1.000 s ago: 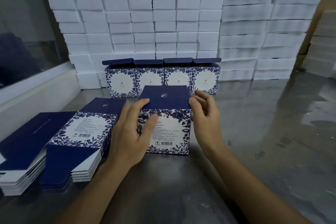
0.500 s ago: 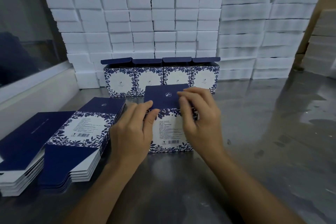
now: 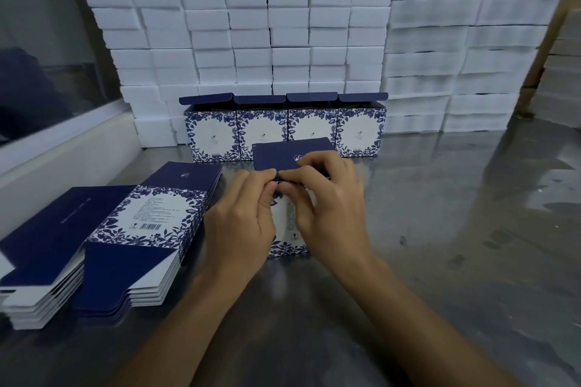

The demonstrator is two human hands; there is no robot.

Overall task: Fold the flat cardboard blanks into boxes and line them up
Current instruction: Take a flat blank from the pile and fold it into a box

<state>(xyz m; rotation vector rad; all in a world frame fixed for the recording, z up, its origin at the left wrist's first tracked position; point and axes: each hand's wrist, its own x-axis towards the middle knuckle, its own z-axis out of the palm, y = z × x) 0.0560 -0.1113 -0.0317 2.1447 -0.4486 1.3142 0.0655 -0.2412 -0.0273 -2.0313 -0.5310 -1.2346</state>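
A blue-and-white floral box (image 3: 287,245) stands upright on the steel table in front of me, its navy lid flap (image 3: 283,155) folded over the top. My left hand (image 3: 243,220) and my right hand (image 3: 327,207) meet at the flap's front edge, and the fingertips of both pinch it. The hands hide most of the box's front. Behind it, several finished boxes (image 3: 284,129) stand in a row with their navy lids up. A stack of flat blanks (image 3: 151,220) lies to the left.
A wall of white foam blocks (image 3: 251,28) rises behind the row, with more stacks at the right (image 3: 456,41). A second pile of flat blanks (image 3: 34,261) lies at the far left. A white ledge (image 3: 63,154) borders the steel table (image 3: 440,229) on the left.
Both hands have moved from the sides of the box to the middle of the lid's front edge and now pinch it. The lid has come down lower over the box.
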